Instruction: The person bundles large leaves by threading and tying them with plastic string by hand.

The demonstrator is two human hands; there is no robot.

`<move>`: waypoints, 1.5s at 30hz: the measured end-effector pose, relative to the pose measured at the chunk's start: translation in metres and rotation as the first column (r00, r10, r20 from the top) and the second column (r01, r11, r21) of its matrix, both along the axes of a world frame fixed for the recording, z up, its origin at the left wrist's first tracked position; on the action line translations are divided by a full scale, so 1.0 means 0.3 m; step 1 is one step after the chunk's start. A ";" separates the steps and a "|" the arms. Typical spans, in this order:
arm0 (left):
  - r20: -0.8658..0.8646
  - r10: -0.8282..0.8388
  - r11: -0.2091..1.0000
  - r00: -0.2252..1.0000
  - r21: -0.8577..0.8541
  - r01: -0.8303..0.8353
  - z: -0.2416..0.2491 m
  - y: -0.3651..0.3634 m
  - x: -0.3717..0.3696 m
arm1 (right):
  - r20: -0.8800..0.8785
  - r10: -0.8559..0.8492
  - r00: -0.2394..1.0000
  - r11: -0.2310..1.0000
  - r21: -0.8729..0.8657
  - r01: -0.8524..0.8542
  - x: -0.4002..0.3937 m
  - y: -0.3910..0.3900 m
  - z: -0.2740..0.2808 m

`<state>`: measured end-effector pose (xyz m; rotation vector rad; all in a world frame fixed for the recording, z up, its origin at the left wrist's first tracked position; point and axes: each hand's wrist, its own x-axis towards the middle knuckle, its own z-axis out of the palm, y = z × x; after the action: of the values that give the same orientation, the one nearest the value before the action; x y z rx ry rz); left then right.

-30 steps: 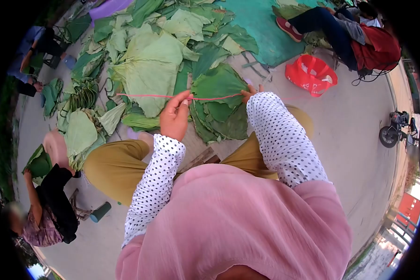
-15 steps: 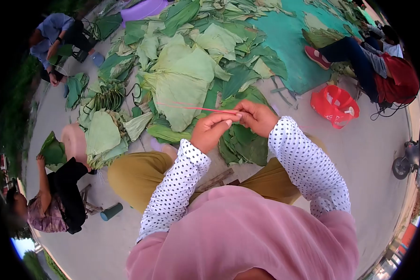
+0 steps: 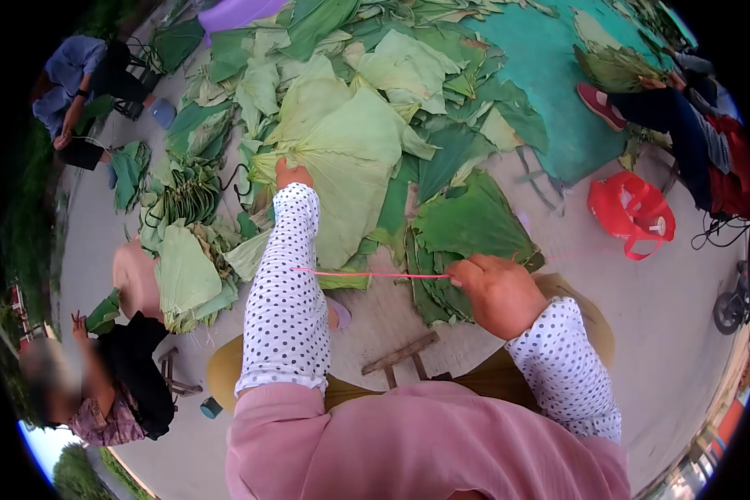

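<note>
My left hand [image 3: 292, 173] reaches forward and is closed on the gathered left end of a large pale green leaf [image 3: 354, 158]. That leaf lies spread on top of a heap of similar leaves. Close to my right knee, my right hand [image 3: 500, 292] is closed on a thin pink string [image 3: 367, 274], which stretches leftward across my left sleeve. Beneath the string lies a stack of darker green folded leaves [image 3: 467, 221], beside my right hand.
A wooden stool [image 3: 400, 357] stands between my legs. At right are a red bag [image 3: 629, 208] and a teal sheet [image 3: 558, 92]. Folded leaf bundles [image 3: 193, 196] and a pink tub [image 3: 133, 271] are at left. Several people sit around with leaves.
My left hand has left the string and moved forward to the large leaf's left end. My right hand has moved right and down, keeping the string.
</note>
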<state>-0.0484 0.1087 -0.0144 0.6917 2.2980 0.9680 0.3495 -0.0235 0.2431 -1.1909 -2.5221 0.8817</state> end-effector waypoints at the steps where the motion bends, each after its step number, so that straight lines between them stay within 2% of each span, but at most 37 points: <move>1: -0.120 -0.046 0.998 0.992 -0.040 0.041 0.016 0.029 0.006 | 0.003 -0.005 1.000 1.000 -0.002 0.005 -0.003 0.005 -0.002; 2: -0.237 -0.096 0.993 0.967 -0.085 0.078 0.037 0.048 0.017 | -0.007 -0.004 1.000 1.000 0.007 0.004 -0.005 0.005 0.000; 3: -0.234 -0.102 0.993 0.967 -0.086 0.083 0.059 0.057 0.032 | -0.018 -0.003 1.000 1.000 0.016 0.003 -0.004 0.000 0.001; 5: -0.280 -0.099 0.980 0.955 -0.192 0.046 0.096 0.046 0.064 | -0.005 0.012 1.000 1.000 0.018 -0.012 0.005 -0.025 0.010; 6: -0.304 -0.055 0.994 0.951 -0.108 0.023 0.113 0.034 0.051 | -0.011 0.024 1.000 0.999 0.030 -0.024 0.003 -0.037 0.019; 7: -0.309 -0.054 0.994 0.950 -0.103 0.023 0.136 0.027 0.040 | -0.018 0.036 0.999 0.999 0.042 -0.035 0.003 -0.053 0.032; 9: -0.296 -0.137 0.990 0.945 -0.063 0.124 0.194 0.004 0.020 | -0.025 0.041 0.999 0.997 0.060 -0.039 0.008 -0.078 0.059; 10: -0.265 -0.118 0.986 0.957 0.083 0.144 0.177 -0.009 0.012 | -0.027 0.046 0.999 0.996 0.073 -0.044 0.011 -0.090 0.071; 11: -0.271 -0.117 0.985 0.955 0.088 0.146 0.157 -0.025 0.007 | -0.032 0.045 0.998 0.996 0.079 -0.043 0.014 -0.102 0.081; 12: 0.059 0.019 0.968 0.998 0.249 -0.033 0.204 -0.055 0.053 | -0.027 0.009 1.000 0.997 0.079 -0.007 0.017 -0.111 0.088; 13: 0.399 0.101 0.908 0.912 0.337 -0.248 0.241 -0.088 0.079 | -0.022 -0.027 0.999 0.996 0.079 0.029 0.018 -0.114 0.091; 14: 0.536 0.054 0.900 0.843 0.340 -0.274 0.283 -0.124 0.087 | -0.028 -0.028 0.999 0.996 0.085 0.030 0.018 -0.109 0.091; 16: 0.558 0.021 0.871 0.830 0.397 -0.289 0.357 -0.186 0.116 | 0.064 -0.112 0.992 0.993 0.049 0.109 0.011 -0.070 0.068; 18: 0.567 -0.008 0.834 0.824 0.458 -0.307 0.450 -0.288 0.144 | 0.062 -0.099 0.993 0.991 0.098 0.093 0.011 -0.038 0.032; 20: 0.690 -0.147 0.789 0.708 0.514 -0.336 0.605 -0.460 0.175 | 0.063 -0.080 0.995 0.980 0.186 0.068 0.030 -0.077 0.051; 24: 0.717 -0.190 0.798 0.670 0.510 -0.319 0.761 -0.694 0.262 | 0.111 -0.028 0.993 0.995 0.098 0.017 0.033 -0.123 0.080; 29: 0.667 -0.189 0.799 0.721 0.532 -0.282 0.850 -0.800 0.346 | 0.040 0.043 0.998 0.991 0.123 -0.048 0.017 -0.141 0.055; 31: 0.643 -0.238 0.779 0.728 0.574 -0.252 0.886 -0.822 0.365 | 0.139 0.054 0.989 0.994 0.084 -0.066 0.024 -0.153 0.054; 34: 0.627 -0.193 0.774 0.755 0.570 -0.275 0.940 -0.839 0.390 | 0.147 0.105 0.984 0.992 0.058 -0.114 0.040 -0.162 0.071; 45: 0.608 -0.216 0.798 0.764 0.561 -0.221 0.909 -0.824 0.428 | 0.122 0.076 0.990 0.995 0.055 -0.083 0.109 -0.166 0.074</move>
<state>0.0800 -0.1386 0.2583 0.4679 1.3510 1.6747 0.3822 -0.0732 0.2652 -1.1647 -2.6884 0.7672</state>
